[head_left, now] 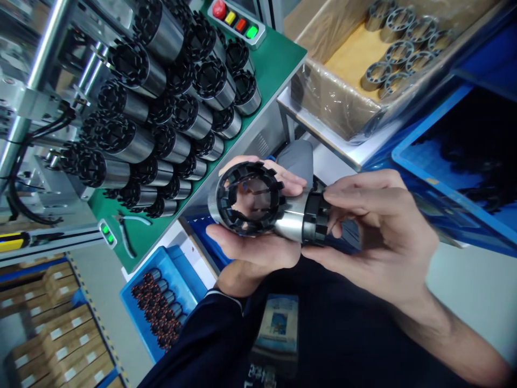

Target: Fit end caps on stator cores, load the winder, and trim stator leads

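My left hand [258, 250] is wrapped around a steel stator core [214, 202] with a black toothed plastic ring on its end. That open end faces up toward me, and I see through its bore. Against it, across the same palm, lies a second stator core [291, 218], its black toothed end pointing right. My right hand [375, 231] pinches this black end between thumb and fingers. The far end of the second core is hidden behind the first core and my left hand.
Several stacked stator cores [197, 116] stand on a green bench [278, 59] with a button box [238, 24] and pliers [127, 234]. A carton [335, 102] holds steel rings. Blue bins [135, 310] [428, 167] stand at lower left and right.
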Demonstrator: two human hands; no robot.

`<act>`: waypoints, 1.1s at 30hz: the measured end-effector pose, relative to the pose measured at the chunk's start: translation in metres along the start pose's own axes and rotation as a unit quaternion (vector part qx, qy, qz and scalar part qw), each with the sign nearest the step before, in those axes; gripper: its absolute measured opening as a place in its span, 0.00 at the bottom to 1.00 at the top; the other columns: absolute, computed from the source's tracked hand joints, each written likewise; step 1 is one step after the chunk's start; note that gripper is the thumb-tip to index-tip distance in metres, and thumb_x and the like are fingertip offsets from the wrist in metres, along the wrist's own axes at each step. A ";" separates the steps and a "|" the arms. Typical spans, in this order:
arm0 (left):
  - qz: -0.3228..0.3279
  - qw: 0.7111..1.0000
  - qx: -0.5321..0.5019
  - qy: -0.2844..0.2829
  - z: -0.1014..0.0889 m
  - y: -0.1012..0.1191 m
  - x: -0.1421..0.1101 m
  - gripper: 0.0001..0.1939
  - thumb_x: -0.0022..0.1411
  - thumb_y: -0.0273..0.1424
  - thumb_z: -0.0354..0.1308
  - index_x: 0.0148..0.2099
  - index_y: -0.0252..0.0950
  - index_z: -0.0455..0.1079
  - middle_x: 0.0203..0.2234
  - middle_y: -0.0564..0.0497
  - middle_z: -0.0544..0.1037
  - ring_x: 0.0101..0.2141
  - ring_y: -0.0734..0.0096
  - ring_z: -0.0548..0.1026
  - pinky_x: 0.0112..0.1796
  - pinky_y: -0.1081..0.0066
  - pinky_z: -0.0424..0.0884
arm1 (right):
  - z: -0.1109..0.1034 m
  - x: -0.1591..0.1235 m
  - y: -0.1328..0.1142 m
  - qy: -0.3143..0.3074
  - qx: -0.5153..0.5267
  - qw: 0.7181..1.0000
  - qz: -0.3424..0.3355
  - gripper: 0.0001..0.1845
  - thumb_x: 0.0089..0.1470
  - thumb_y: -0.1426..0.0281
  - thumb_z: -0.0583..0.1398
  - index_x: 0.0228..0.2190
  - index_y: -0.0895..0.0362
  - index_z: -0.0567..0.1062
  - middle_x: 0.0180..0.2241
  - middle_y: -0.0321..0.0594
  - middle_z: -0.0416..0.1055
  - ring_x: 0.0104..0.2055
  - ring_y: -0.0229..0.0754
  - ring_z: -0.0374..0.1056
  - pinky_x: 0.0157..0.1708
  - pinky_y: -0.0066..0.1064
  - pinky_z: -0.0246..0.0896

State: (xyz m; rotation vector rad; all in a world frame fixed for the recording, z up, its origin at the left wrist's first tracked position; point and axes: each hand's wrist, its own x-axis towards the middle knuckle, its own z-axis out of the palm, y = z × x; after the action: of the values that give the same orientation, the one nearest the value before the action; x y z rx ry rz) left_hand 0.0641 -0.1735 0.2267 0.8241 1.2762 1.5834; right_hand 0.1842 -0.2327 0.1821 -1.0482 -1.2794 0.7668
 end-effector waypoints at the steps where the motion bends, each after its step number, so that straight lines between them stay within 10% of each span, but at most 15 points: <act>1: 0.009 1.000 0.007 -0.005 0.000 -0.001 0.000 0.42 0.71 0.80 0.44 0.52 0.50 0.74 0.25 0.51 0.73 0.37 0.51 0.82 0.48 0.51 0.80 | 0.000 0.000 0.000 0.001 0.004 1.000 -0.002 0.45 0.51 0.63 0.87 0.67 0.37 0.86 0.54 0.47 0.80 0.40 0.52 0.78 0.24 0.44 0.80; 11: 0.115 0.987 -0.099 0.047 0.017 -0.016 0.005 0.33 0.80 0.68 0.42 0.47 0.47 0.70 0.21 0.56 0.63 0.23 0.63 0.65 0.30 0.60 0.67 | -0.001 -0.005 0.005 -0.010 0.008 0.999 -0.029 0.49 0.49 0.68 0.87 0.70 0.41 0.85 0.58 0.46 0.81 0.43 0.49 0.81 0.27 0.42 0.88; 22: 0.049 0.998 0.017 0.020 0.000 -0.017 0.001 0.38 0.70 0.79 0.48 0.49 0.50 0.66 0.24 0.55 0.65 0.30 0.56 0.69 0.42 0.55 0.71 | 0.002 -0.005 0.005 -0.015 -0.016 1.000 0.001 0.46 0.51 0.67 0.87 0.68 0.39 0.87 0.51 0.47 0.82 0.42 0.56 0.81 0.30 0.49 0.89; 28: -0.045 0.999 0.007 0.028 -0.009 -0.029 -0.009 0.36 0.72 0.75 0.48 0.53 0.49 0.73 0.35 0.47 0.81 0.50 0.43 0.84 0.55 0.48 0.79 | 0.013 -0.005 0.015 -0.033 -0.063 0.997 0.006 0.41 0.64 0.58 0.80 0.74 0.44 0.81 0.53 0.47 0.82 0.47 0.53 0.81 0.40 0.45 0.89; 33: -0.189 0.978 -0.008 -0.084 -0.028 -0.045 -0.007 0.31 0.72 0.71 0.60 0.49 0.49 0.81 0.46 0.44 0.89 0.67 0.36 0.82 0.59 0.42 0.85 | 0.019 -0.009 0.040 0.003 -0.125 0.992 0.026 0.34 0.68 0.53 0.77 0.69 0.45 0.81 0.54 0.45 0.83 0.53 0.53 0.82 0.51 0.47 0.87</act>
State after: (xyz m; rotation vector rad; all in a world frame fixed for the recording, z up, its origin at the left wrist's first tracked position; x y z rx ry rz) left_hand 0.0525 -0.1882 0.1765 0.6446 1.2123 1.1933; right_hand 0.1674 -0.2232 0.1414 -1.2882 -1.3732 0.6523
